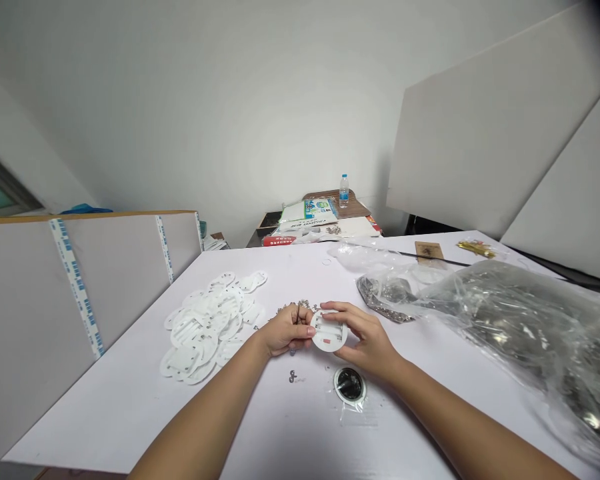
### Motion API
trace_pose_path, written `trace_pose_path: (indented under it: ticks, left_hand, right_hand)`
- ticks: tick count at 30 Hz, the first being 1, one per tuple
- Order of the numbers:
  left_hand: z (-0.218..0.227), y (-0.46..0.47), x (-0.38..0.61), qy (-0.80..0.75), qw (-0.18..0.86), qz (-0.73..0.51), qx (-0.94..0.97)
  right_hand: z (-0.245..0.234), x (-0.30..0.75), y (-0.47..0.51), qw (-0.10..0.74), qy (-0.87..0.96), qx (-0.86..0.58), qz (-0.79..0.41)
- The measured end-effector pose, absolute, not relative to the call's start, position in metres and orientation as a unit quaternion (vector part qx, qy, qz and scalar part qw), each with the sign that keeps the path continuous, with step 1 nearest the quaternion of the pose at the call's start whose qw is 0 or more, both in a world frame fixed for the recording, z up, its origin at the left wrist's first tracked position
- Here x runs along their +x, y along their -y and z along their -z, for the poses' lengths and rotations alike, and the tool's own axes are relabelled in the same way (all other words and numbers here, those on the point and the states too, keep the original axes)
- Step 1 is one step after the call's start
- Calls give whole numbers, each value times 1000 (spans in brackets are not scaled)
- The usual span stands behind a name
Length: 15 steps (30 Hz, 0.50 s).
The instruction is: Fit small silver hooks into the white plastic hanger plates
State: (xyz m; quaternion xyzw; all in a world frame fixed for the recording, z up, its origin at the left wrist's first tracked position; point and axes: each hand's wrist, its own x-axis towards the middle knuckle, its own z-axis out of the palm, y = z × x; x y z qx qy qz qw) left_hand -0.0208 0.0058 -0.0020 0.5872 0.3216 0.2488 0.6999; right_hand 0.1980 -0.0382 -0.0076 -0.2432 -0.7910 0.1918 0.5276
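My right hand (367, 337) holds a round white plastic disc (329, 331) with a battery compartment and a small red patch, fingers curled around its right rim. My left hand (286, 329) is closed at the disc's left edge, fingertips pinched against it; what they pinch is too small to make out. Just behind the hands lies a scatter of small metal springs (295, 308). One loose metal clip (293, 377) lies on the white table (130, 400) in front of my left hand. A round part with a black centre (350, 385) rests on clear film below my right hand.
A pile of white round plastic covers (207, 327) lies at the left. Clear plastic bags with metal parts (505, 320) fill the right side. Behind are a water bottle (344, 190), boxes, and foam boards (55, 287) leaning at the left.
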Motion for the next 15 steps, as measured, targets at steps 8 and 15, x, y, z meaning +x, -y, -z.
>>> trace_pose_path:
  ticks: [8, 15]
  left_hand:
    - [9, -6, -16, -305, 677, -290, 604]
    - [1, -4, -15, -322, 612, -264, 673]
  right_hand:
    - [7, 197, 37, 536, 790, -241, -178]
    - [10, 199, 35, 528, 796, -249, -162]
